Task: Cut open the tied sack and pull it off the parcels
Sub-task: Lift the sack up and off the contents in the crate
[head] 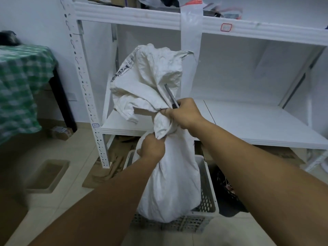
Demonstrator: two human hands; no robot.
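Note:
A white woven sack (170, 183) stands upright in a white perforated plastic crate (207, 197) on the floor. Its neck is bunched and tied, and the loose top flops upward above the knot. My left hand (152, 148) grips the sack just below the tied neck. My right hand (184, 112) is at the knot and holds a thin dark blade (170, 95), a knife or cutter, that points up and left against the folds of the sack. The parcels inside are hidden.
A white metal shelf rack (248, 119) stands right behind the sack, with a clear plastic strip (190, 32) hanging from its upper shelf. A table under a green checked cloth (19, 86) is at the left. Flattened cardboard (106, 167) lies on the tiled floor.

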